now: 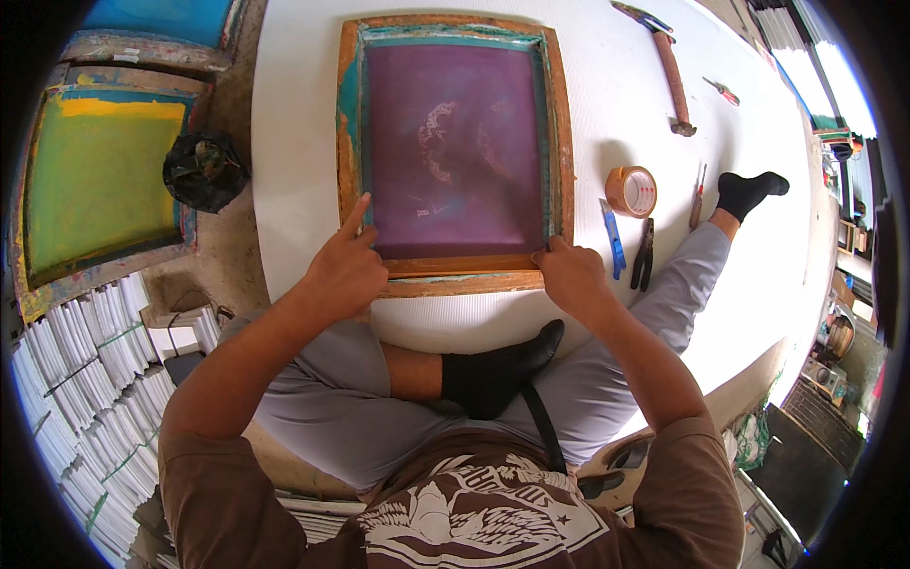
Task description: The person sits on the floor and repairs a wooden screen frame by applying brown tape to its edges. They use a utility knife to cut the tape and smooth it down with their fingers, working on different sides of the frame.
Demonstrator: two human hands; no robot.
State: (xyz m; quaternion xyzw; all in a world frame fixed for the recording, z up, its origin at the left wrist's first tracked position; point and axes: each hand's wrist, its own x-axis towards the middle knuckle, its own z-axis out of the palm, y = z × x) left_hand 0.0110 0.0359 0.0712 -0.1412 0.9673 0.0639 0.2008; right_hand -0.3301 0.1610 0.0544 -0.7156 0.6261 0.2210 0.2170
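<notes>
A wooden-framed printing screen (559, 114) with a purple mesh and a faint pale pattern lies flat on a white sheet (294, 142) in front of me. My left hand (346, 266) rests on the frame's near left corner, index finger stretched out along the left inner edge of the mesh. My right hand (569, 275) presses on the near right corner of the frame, fingers curled over the wood. Neither hand lifts the frame. I sit cross-legged in grey trousers and black socks.
Right of the frame lie a roll of tan tape (631, 191), a blue-handled knife (612, 237), pliers (644, 254), a hammer (673, 81) and small screwdrivers (699, 194). A yellow-green screen (100, 175), a black bag (204, 169) and stacks of white paper (85, 389) are on the left.
</notes>
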